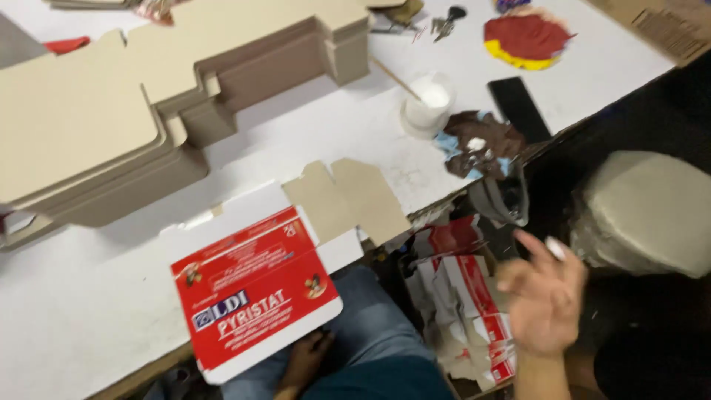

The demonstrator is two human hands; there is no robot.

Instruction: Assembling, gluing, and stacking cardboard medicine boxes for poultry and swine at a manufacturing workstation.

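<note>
Overhanging the table's (pixel 89 318) near edge, the red carton (pixel 255 292) runs near-left to far-right, left hand (pixel 307 355) gripping its underside. Right hand (pixel 544 296) hovers open, holding nothing, well right of it.

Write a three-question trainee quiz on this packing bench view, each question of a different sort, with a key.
1. True or false: the right hand is pressing down on the red and white carton.
2. Which lies nearest the white cup? A) the black phone B) the stack of tan blanks C) the grey stool
3. Fill in: the left hand holds the carton at its ___ edge, below the white table.

Key: 1 false, it is raised in the air off the table; 2 A; 3 near.
</note>
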